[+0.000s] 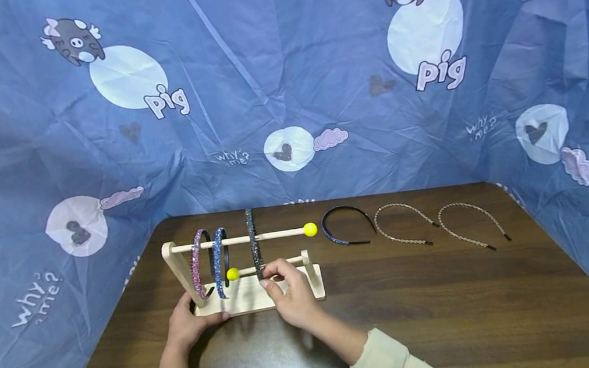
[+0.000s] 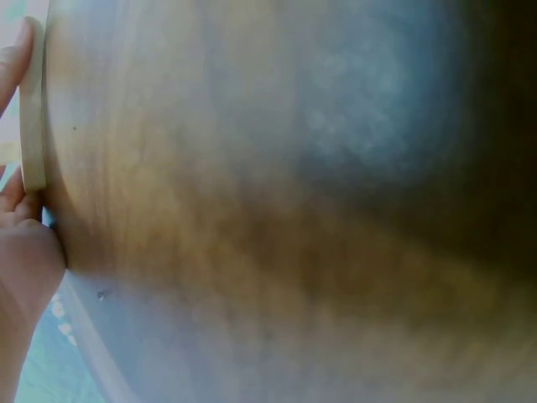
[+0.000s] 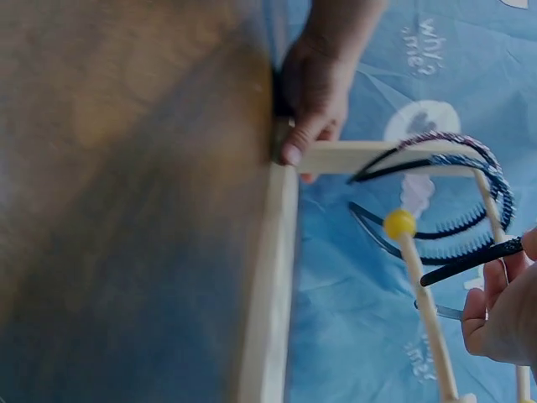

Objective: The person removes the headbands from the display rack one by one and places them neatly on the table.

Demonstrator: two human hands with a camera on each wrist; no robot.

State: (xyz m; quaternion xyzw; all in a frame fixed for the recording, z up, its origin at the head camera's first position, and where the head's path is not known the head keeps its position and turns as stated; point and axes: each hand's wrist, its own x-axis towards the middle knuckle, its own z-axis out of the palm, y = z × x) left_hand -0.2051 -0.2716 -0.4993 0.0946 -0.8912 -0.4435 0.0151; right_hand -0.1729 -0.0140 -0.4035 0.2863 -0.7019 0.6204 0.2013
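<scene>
A wooden headband stand [image 1: 252, 301] carries two rods tipped with yellow balls. On the upper rod [image 1: 283, 233] hang a pink glitter headband [image 1: 196, 268] and a blue glitter headband [image 1: 219, 266]. My right hand [image 1: 295, 298] pinches a dark grey glitter headband [image 1: 254, 240] near its lower end, its band crossing the upper rod to the right of the blue one. In the right wrist view the black end of this headband [image 3: 470, 262] sticks out from the fingers. My left hand [image 1: 186, 325] grips the left end of the stand's base, thumb along the front edge.
Behind and right of the stand, a dark blue headband [image 1: 331, 238] and two braided beige headbands, one nearer [image 1: 396, 239] and one farther right [image 1: 462, 239], lie on the brown table [image 1: 442, 311]. A blue patterned cloth [image 1: 286, 91] hangs behind the table.
</scene>
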